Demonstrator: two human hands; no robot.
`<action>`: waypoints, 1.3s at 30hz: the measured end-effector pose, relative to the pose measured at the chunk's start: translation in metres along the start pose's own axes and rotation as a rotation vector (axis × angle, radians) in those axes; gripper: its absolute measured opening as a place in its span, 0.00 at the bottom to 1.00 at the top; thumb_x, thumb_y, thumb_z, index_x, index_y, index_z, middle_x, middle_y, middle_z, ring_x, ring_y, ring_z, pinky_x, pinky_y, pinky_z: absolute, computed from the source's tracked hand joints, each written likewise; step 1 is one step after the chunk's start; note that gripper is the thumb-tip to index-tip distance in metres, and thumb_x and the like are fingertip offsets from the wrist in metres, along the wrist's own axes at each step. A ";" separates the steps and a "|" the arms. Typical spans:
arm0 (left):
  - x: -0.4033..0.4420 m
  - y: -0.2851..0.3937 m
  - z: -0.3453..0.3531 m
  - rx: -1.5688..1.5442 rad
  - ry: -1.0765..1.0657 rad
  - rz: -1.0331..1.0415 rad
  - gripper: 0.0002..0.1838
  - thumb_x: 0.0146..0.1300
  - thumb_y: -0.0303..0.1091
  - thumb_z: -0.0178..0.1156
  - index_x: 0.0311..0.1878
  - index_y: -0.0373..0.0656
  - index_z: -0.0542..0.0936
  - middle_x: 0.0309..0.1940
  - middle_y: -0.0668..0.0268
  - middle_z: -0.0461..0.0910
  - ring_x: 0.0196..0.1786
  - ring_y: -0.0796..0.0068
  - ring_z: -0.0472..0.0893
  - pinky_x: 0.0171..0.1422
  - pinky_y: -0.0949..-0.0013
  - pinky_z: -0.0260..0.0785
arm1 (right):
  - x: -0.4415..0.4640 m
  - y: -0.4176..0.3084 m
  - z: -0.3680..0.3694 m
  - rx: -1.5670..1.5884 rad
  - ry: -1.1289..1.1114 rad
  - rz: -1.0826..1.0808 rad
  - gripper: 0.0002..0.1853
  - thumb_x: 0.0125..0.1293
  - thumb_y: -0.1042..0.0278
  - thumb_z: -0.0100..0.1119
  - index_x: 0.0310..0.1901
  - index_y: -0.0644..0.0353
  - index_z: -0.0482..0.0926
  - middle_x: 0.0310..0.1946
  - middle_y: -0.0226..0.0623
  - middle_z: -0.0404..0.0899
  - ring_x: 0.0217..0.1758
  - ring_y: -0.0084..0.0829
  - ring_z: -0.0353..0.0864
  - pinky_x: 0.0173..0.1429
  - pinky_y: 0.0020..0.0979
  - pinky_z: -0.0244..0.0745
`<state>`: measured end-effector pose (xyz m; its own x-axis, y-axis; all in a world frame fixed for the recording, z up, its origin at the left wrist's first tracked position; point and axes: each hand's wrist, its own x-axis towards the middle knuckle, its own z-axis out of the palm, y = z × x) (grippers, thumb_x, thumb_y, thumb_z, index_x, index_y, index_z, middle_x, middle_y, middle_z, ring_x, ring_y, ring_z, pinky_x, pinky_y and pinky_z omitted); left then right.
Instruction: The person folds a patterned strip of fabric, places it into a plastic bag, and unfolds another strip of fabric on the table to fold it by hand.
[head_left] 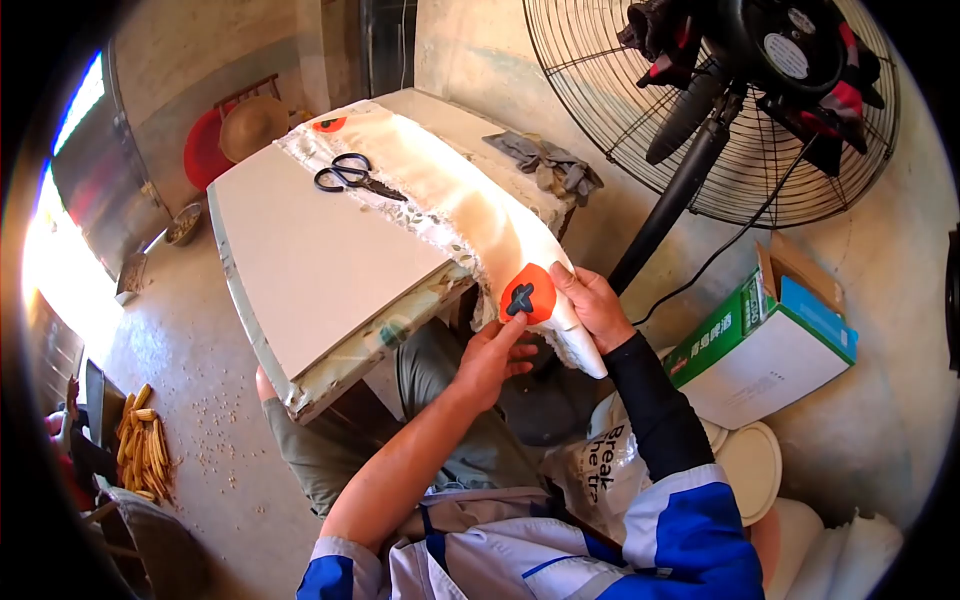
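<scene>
A long white cloth strip (440, 165) with a lacy, frayed border lies across the table, and its near end hangs over the edge into my hands. An orange-red patch (540, 290) with a dark cross-like shape sits near that end; a similar patch (329, 125) shows at the far end. My left hand (492, 362) pinches the cloth's lower edge beside the near patch. Closed on the other edge is my right hand (597, 308), thumb on top and fingers partly hidden beneath. Black-handled scissors (358, 178) rest on the strip's border, apart from both hands.
The pale board (310, 260) tops a worn table. Crumpled grey cloth (548, 163) lies at its back right. A large fan (700, 110) and a green-white carton (755, 350) stand to the right. Corn cobs (143, 450) and scattered kernels lie on the floor at left.
</scene>
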<state>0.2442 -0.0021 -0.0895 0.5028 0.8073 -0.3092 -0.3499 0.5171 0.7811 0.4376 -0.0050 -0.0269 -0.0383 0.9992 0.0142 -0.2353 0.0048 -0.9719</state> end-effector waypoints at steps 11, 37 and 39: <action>-0.010 0.001 -0.024 -0.018 -0.039 0.071 0.12 0.80 0.42 0.65 0.55 0.44 0.83 0.42 0.71 0.86 0.39 0.79 0.85 0.41 0.71 0.78 | 0.009 0.017 -0.020 -0.349 0.091 -0.107 0.22 0.80 0.51 0.67 0.56 0.67 0.82 0.43 0.32 0.88 0.41 0.21 0.87 0.47 0.28 0.83; -0.020 0.004 -0.016 -0.011 -0.092 0.136 0.15 0.80 0.45 0.66 0.53 0.42 0.84 0.38 0.69 0.86 0.36 0.79 0.84 0.42 0.72 0.78 | -0.031 -0.040 0.014 -1.334 -0.363 -0.640 0.17 0.68 0.80 0.61 0.58 0.65 0.84 0.62 0.48 0.83 0.63 0.51 0.84 0.65 0.43 0.80; -0.018 0.005 -0.019 0.022 -0.125 0.156 0.15 0.79 0.45 0.67 0.52 0.42 0.83 0.38 0.69 0.86 0.38 0.79 0.85 0.42 0.72 0.78 | -0.031 -0.045 0.015 -1.302 -0.369 -0.629 0.16 0.70 0.80 0.59 0.58 0.66 0.83 0.61 0.50 0.84 0.62 0.54 0.84 0.63 0.43 0.81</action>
<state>0.2180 -0.0088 -0.0906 0.5381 0.8350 -0.1146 -0.4147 0.3807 0.8265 0.4350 -0.0370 0.0195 -0.5464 0.7544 0.3639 0.6960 0.6506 -0.3037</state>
